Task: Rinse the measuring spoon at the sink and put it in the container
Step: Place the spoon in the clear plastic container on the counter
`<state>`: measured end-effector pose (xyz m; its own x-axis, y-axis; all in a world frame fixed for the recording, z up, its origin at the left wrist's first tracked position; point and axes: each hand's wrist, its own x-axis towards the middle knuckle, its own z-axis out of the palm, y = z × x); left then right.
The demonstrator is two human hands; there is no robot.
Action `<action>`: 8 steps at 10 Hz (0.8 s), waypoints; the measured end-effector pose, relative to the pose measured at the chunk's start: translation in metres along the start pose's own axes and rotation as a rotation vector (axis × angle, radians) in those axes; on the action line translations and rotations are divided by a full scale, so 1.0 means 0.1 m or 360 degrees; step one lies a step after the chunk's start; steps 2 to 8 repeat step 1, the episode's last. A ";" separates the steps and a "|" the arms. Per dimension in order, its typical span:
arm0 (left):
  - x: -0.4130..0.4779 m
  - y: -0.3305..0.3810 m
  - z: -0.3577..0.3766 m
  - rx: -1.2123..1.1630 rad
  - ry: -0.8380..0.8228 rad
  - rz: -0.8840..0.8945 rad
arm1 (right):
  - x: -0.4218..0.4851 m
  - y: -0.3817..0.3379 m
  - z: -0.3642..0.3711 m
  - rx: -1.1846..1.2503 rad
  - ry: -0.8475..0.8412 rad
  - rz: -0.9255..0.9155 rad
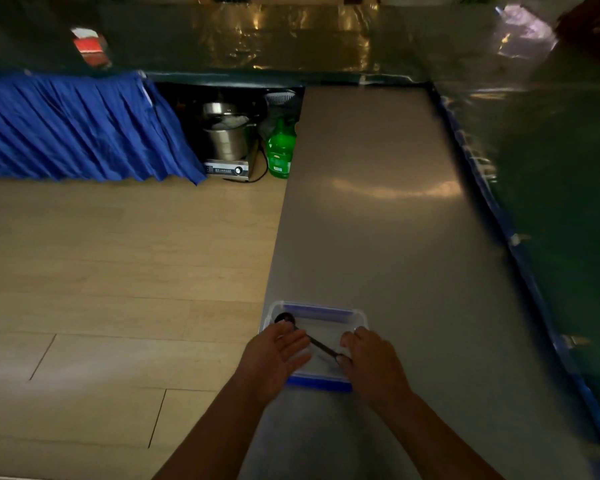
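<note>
A clear plastic container (321, 311) with blue clips sits at the near left edge of the steel counter (378, 220). A black measuring spoon (284, 319) lies inside it, bowl at the far left corner, handle running toward the near right. My right hand (371, 365) pinches the end of the handle over the container's right side. My left hand (278, 355) is spread flat with fingers apart against the container's left side, partly covering the spoon handle.
Beyond the counter's left edge is wooden floor (118, 271). At the far end stand a green bottle (280, 150), a steel pot on an induction cooker (226, 147) and a blue cloth (77, 129). A blue-taped edge (520, 244) lines the counter's right side.
</note>
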<state>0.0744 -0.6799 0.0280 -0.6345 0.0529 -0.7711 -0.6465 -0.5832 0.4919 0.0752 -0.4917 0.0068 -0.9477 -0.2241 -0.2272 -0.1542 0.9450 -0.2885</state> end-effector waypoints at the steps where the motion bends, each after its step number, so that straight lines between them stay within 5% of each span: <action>1: -0.22 0.08 0.07 0.0362 0.0028 0.0098 | -0.12 0.07 -0.18 0.0125 0.0044 -0.0038; 8: -0.22 0.08 0.07 0.0362 0.0028 0.0098 | -0.12 0.07 -0.18 0.0125 0.0044 -0.0038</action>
